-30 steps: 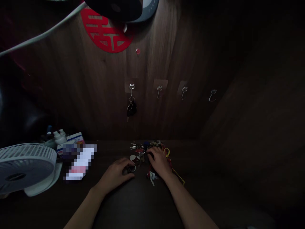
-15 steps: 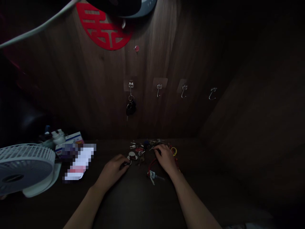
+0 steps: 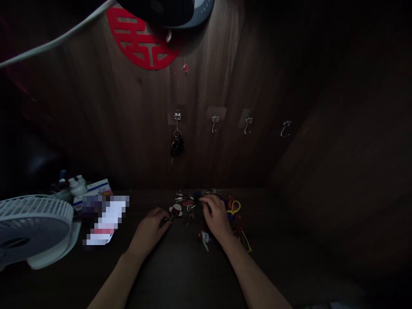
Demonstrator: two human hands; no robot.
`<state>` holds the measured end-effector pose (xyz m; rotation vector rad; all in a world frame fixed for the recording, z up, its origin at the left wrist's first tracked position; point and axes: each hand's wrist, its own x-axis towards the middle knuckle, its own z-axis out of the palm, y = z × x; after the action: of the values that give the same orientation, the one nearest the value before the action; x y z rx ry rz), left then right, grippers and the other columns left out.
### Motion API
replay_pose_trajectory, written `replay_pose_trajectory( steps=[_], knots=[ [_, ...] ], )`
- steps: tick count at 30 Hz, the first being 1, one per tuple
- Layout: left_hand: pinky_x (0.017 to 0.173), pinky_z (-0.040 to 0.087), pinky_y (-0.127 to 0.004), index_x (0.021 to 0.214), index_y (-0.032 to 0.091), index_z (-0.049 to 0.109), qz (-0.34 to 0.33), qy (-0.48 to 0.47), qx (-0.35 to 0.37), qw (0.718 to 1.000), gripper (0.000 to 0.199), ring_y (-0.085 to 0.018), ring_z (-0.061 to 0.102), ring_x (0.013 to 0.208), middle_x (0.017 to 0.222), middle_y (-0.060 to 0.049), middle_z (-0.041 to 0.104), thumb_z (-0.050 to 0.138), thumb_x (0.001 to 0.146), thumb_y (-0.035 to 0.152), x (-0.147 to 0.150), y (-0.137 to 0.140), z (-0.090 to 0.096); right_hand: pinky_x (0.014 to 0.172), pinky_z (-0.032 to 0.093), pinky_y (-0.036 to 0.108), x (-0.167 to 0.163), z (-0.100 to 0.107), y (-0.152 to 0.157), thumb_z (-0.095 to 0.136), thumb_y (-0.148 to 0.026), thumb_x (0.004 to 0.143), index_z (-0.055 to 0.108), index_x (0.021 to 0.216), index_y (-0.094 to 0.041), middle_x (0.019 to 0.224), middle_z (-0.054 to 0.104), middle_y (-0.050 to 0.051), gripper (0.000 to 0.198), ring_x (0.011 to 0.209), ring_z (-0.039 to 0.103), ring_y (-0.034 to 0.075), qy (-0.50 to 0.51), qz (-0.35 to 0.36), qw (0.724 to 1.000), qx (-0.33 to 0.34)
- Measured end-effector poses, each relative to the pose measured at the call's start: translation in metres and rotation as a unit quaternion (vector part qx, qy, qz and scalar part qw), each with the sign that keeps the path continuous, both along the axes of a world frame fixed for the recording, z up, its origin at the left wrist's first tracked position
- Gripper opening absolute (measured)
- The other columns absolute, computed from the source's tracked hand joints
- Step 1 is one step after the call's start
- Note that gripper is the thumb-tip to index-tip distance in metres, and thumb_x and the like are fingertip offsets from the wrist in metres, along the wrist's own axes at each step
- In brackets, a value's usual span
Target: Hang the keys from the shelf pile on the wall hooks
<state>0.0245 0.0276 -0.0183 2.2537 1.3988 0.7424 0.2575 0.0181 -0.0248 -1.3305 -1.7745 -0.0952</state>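
My left hand (image 3: 154, 223) rests on the dark tabletop, finger and thumb pinched on a key ring (image 3: 171, 217). A white, round-eared charm with a dark red bow (image 3: 175, 210) lies at its fingertips. My right hand (image 3: 216, 214) is over the pile of keys, fingers bent and thumb apart, fingertips touching the keys by a dark blue piece (image 3: 197, 195). Between the hands lie a metal ring (image 3: 191, 208) and silver keys (image 3: 184, 198). Beneath my right wrist are keys with a red cord (image 3: 204, 238). A yellow coiled strap (image 3: 236, 207) lies right of that hand.
On the wooden wall are several metal hooks (image 3: 215, 123); a black key set (image 3: 177, 146) hangs from the left one. At left stand a white fan (image 3: 32, 223), small white bottles (image 3: 77, 186) and a box (image 3: 99, 187). A red paper cutout (image 3: 141, 40) is above.
My right hand has shifted slightly left over the keys, showing more of the yellow strap and cords. My left hand has drawn a little left with the key ring.
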Motion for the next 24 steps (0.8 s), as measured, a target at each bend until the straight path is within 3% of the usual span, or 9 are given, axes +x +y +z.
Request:
replay_pose_trajectory(
  steps=[3, 5, 10, 19, 24],
  knots=[
    [0.075, 0.045, -0.031, 0.083, 0.024, 0.065, 0.006, -0.027, 0.004, 1.000, 0.017, -0.022, 0.062, 0.085, 0.090, -0.004, 0.065, 0.049, 0.083, 0.032, 0.001, -0.002, 0.003, 0.082, 0.039, 0.035, -0.016, 0.003, -0.007, 0.043, -0.009, 0.086, 0.059, 0.101, -0.023, 0.095, 0.064, 0.004, 0.026, 0.092, 0.056, 0.019, -0.029, 0.069, 0.997, -0.006],
    [0.075, 0.044, -0.030, 0.081, 0.025, 0.065, 0.011, -0.096, -0.020, 0.995, 0.019, -0.021, 0.062, 0.082, 0.086, -0.002, 0.067, 0.050, 0.083, 0.035, 0.002, -0.004, 0.007, 0.082, 0.040, 0.035, -0.023, 0.004, -0.010, 0.043, -0.009, 0.086, 0.059, 0.102, -0.023, 0.095, 0.064, 0.004, 0.026, 0.091, 0.056, 0.019, -0.041, 0.098, 0.994, -0.013],
    [0.072, 0.044, -0.025, 0.071, 0.023, 0.067, 0.085, -0.310, -0.128, 0.938, 0.018, -0.019, 0.062, 0.076, 0.073, 0.002, 0.068, 0.059, 0.074, 0.040, 0.007, -0.004, 0.017, 0.081, 0.040, 0.035, -0.031, 0.005, -0.014, 0.043, -0.009, 0.087, 0.058, 0.102, -0.022, 0.093, 0.064, 0.005, 0.025, 0.089, 0.056, 0.019, -0.048, 0.128, 0.990, -0.021],
    [0.056, 0.047, -0.024, 0.079, 0.016, 0.066, 0.083, -0.449, -0.249, 0.854, 0.034, -0.016, 0.064, 0.059, 0.067, -0.002, 0.070, 0.063, 0.070, 0.049, 0.007, -0.002, 0.018, 0.080, 0.039, 0.034, -0.030, 0.005, -0.013, 0.044, -0.009, 0.086, 0.060, 0.098, -0.022, 0.091, 0.065, 0.004, 0.024, 0.087, 0.057, 0.019, -0.048, 0.125, 0.990, -0.049],
    [0.055, 0.045, -0.024, 0.080, 0.016, 0.067, 0.069, -0.482, -0.268, 0.832, 0.037, -0.015, 0.063, 0.058, 0.067, -0.001, 0.069, 0.067, 0.067, 0.050, 0.006, -0.003, 0.017, 0.081, 0.039, 0.034, -0.031, 0.005, -0.013, 0.042, -0.013, 0.088, 0.061, 0.095, -0.022, 0.089, 0.065, 0.004, 0.022, 0.086, 0.058, 0.019, -0.011, 0.125, 0.990, -0.061]
  ],
)
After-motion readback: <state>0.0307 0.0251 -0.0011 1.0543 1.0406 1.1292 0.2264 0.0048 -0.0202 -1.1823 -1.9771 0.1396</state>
